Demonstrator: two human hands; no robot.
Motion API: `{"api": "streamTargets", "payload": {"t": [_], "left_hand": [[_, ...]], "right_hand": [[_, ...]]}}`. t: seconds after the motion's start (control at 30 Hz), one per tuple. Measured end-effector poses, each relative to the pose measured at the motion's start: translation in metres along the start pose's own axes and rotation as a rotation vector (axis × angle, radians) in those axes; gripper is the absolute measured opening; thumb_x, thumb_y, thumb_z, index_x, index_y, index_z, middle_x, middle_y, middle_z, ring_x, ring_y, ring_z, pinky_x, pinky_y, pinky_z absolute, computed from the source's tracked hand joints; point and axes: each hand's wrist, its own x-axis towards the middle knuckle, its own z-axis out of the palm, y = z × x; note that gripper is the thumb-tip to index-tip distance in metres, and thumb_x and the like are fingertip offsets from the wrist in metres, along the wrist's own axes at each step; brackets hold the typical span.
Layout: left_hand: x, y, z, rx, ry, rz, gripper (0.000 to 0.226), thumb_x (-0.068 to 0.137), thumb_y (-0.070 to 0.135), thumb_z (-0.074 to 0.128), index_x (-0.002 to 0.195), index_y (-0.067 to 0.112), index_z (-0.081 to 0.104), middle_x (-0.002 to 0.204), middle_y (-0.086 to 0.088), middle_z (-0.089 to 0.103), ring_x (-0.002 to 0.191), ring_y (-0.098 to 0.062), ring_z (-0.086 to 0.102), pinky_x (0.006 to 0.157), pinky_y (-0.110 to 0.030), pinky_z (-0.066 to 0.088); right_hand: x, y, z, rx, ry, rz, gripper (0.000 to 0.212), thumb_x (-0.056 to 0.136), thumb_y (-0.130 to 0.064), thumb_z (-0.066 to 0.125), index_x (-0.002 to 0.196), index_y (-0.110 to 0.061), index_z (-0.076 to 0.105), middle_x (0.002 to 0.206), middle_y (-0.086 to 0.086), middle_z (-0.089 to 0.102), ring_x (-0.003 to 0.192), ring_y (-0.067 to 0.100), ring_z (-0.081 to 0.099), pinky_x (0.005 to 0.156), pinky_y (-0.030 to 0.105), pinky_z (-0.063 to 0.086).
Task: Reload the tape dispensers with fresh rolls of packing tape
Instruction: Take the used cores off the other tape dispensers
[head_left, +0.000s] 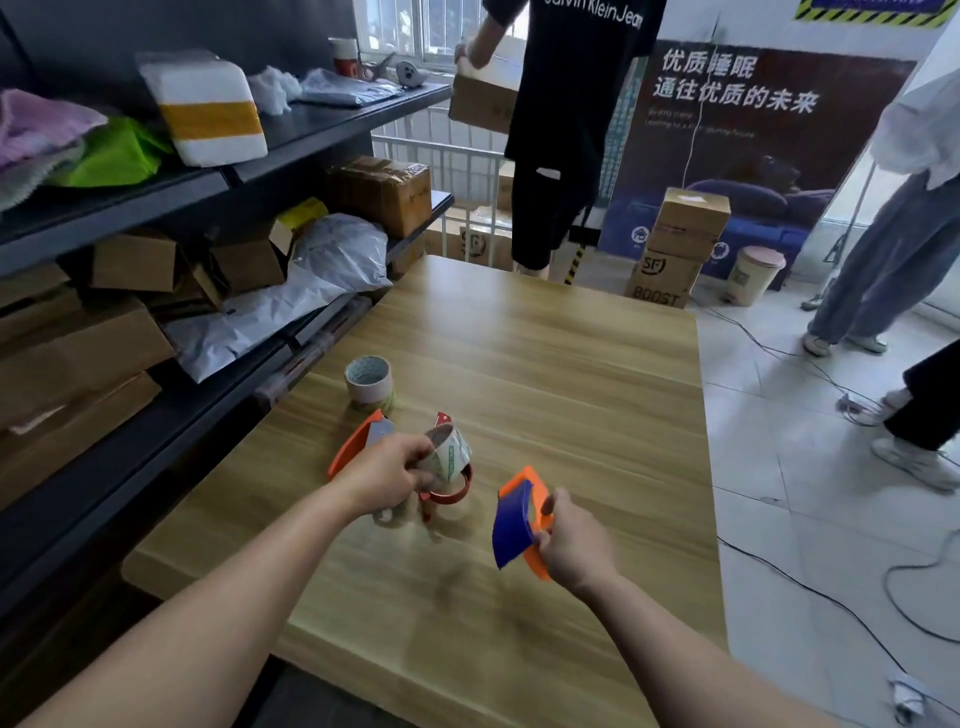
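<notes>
The left fingers (415, 457) gripped a roll (449, 452) at the frame's centre; the right hand (571, 545) clasped an orange-blue dispenser (517, 525) to its right. Best to bring both close and line core with hub, it seemed.

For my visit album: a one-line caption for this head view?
Left hand holds a tape roll, right hand an orange-and-blue dispenser.
</notes>
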Motion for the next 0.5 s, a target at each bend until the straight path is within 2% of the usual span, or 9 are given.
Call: {"api": "streamTargets", "payload": {"t": [0.07,0.17,0.23,0.3,0.43,0.5], "left_hand": [[0.005,-0.005,-0.001,0.023,0.019,0.007,0.016,0.080,0.018,0.072,0.074,0.027,0.061,0.083,0.002,0.069,0.080,-0.020,0.066,0.077,-0.044,0.056],[0.016,-0.017,-0.003,0.070,0.032,0.012,0.023,0.081,0.018,0.070,0.069,0.031,0.056,0.078,0.005,0.064,0.077,-0.018,0.062,0.074,-0.038,0.053],[0.026,-0.029,-0.006,0.105,0.044,0.018,0.028,0.081,0.018,0.070,0.065,0.033,0.052,0.072,0.010,0.060,0.075,-0.016,0.058,0.071,-0.032,0.048],[0.038,-0.039,-0.011,0.153,0.069,0.022,0.030,0.082,0.016,0.066,0.063,0.032,0.050,0.070,0.011,0.057,0.076,-0.018,0.056,0.070,-0.032,0.047],[0.063,-0.057,-0.026,0.202,0.092,0.002,0.012,0.082,0.015,0.063,0.083,0.026,0.061,0.089,0.002,0.065,0.086,-0.023,0.062,0.077,-0.036,0.052],[0.076,-0.065,-0.035,0.215,0.107,0.011,0.015,0.082,0.021,0.065,0.096,0.026,0.066,0.102,0.000,0.068,0.094,-0.025,0.063,0.081,-0.038,0.052]], "right_hand": [[0.002,-0.003,0.006,-0.091,-0.007,-0.019,0.027,0.089,-0.018,0.055,0.115,-0.016,0.046,0.111,0.006,0.065,0.100,0.028,0.062,0.071,0.032,0.044],[0.009,-0.005,0.020,-0.187,-0.054,-0.029,0.018,0.091,-0.016,0.052,0.105,-0.018,0.041,0.111,0.007,0.064,0.102,0.029,0.060,0.066,0.031,0.035],[0.017,-0.005,0.031,-0.216,-0.083,-0.025,0.019,0.091,-0.016,0.050,0.108,-0.017,0.041,0.112,0.007,0.064,0.101,0.030,0.060,0.066,0.032,0.036],[0.026,-0.009,0.041,-0.232,-0.112,-0.017,0.028,0.091,-0.018,0.050,0.117,-0.015,0.043,0.114,0.009,0.065,0.103,0.032,0.060,0.067,0.032,0.037],[0.045,-0.024,0.053,-0.262,-0.205,0.038,0.032,0.086,-0.025,0.060,0.116,-0.014,0.052,0.120,0.010,0.063,0.111,0.031,0.059,0.081,0.035,0.047],[0.054,-0.031,0.057,-0.270,-0.244,0.070,0.031,0.084,-0.027,0.065,0.111,-0.014,0.058,0.118,0.009,0.065,0.110,0.029,0.060,0.082,0.033,0.048]]}}
